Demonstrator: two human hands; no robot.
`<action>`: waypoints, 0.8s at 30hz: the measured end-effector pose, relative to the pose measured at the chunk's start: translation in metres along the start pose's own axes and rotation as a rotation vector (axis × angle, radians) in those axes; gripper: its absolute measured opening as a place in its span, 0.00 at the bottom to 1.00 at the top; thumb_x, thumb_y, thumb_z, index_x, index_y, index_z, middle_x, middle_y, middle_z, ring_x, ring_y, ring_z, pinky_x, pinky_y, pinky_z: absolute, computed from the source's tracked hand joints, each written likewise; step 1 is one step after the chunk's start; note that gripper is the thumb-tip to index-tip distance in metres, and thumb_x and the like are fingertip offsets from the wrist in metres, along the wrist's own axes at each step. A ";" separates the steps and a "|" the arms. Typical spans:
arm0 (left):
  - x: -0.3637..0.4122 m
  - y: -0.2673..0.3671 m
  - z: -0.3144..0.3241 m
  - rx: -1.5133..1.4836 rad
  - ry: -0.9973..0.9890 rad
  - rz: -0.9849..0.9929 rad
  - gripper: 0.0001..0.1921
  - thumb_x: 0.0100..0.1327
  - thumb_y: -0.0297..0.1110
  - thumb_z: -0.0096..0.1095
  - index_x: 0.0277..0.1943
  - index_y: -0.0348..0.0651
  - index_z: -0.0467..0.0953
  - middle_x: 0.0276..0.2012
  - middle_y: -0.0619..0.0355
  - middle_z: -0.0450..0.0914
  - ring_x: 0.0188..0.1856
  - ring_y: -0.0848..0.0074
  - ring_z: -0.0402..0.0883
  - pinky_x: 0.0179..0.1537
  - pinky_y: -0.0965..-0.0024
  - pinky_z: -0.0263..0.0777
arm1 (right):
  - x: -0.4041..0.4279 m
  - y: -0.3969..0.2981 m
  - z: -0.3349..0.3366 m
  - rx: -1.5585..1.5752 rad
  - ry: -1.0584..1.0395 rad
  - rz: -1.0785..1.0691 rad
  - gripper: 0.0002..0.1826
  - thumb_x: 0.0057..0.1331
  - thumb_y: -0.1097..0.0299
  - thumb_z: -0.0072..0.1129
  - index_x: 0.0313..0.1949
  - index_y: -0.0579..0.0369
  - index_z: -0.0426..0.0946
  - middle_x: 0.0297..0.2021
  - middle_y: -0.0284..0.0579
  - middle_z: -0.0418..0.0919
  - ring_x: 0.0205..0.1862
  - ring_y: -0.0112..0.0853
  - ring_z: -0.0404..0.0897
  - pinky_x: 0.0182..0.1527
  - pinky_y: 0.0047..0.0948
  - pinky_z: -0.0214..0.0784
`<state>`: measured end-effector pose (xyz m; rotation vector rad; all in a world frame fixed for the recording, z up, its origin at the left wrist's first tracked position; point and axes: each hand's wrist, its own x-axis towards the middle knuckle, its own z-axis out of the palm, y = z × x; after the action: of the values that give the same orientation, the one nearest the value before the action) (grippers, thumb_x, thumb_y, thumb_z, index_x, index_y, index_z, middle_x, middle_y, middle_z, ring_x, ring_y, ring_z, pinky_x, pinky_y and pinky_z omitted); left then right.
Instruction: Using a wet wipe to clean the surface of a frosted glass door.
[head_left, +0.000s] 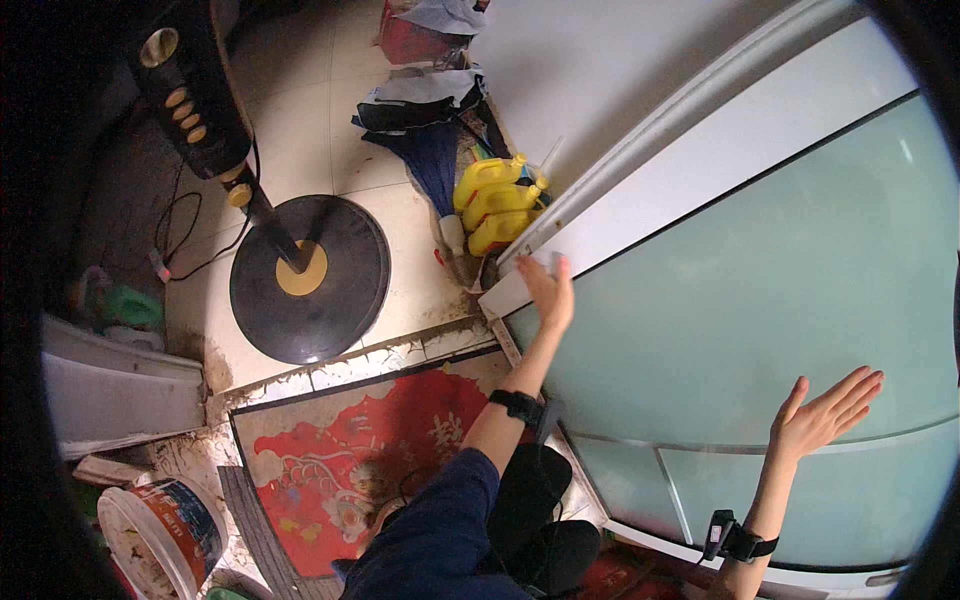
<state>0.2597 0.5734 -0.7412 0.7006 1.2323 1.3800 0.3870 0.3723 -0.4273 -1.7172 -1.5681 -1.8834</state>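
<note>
A white-framed door with a frosted glass panel (720, 285) fills the right side. My left hand (549, 289) is at the corner of its white frame (637, 195), fingers spread, nothing in it; whether it touches the frame cannot be told. Over the lower part of the glass is my right hand (825, 416), palm showing, fingers extended and thumb apart, holding nothing. Both wrists wear black straps with small devices. Below my left arm a red patterned doormat (405, 405) lies on the floor.
A black pedestal with a round base (345, 315) stands on the tiles, its cable trailing left. Yellow jugs (499, 196) and a folded dark blue umbrella (435, 172) are against the wall. A plastic bucket (176, 525) is at lower left, below a white door edge (127, 390).
</note>
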 end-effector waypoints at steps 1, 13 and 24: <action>-0.007 0.007 0.005 0.064 -0.040 0.100 0.52 0.65 0.68 0.36 0.69 0.24 0.31 0.71 0.34 0.27 0.74 0.50 0.24 0.71 0.53 0.24 | 0.003 -0.005 -0.001 0.089 -0.023 -0.002 0.44 0.68 0.37 0.36 0.71 0.62 0.46 0.71 0.58 0.45 0.74 0.47 0.43 0.71 0.46 0.33; 0.050 -0.071 -0.003 -0.122 0.097 -0.287 0.55 0.61 0.75 0.27 0.71 0.28 0.34 0.72 0.36 0.32 0.74 0.48 0.30 0.70 0.46 0.27 | 0.111 -0.111 0.048 0.073 -0.203 -0.361 0.39 0.69 0.41 0.40 0.72 0.48 0.47 0.72 0.42 0.47 0.74 0.34 0.44 0.72 0.41 0.39; 0.001 -0.065 -0.002 -0.009 0.089 -0.045 0.53 0.64 0.69 0.40 0.70 0.26 0.31 0.70 0.29 0.31 0.74 0.47 0.30 0.71 0.49 0.28 | 0.105 -0.124 0.050 0.103 -0.173 -0.340 0.40 0.69 0.41 0.42 0.72 0.51 0.46 0.72 0.45 0.47 0.74 0.37 0.45 0.71 0.39 0.41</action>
<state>0.2788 0.5642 -0.8022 0.6071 1.3036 1.3913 0.2985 0.5174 -0.4247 -1.6961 -2.0993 -1.7908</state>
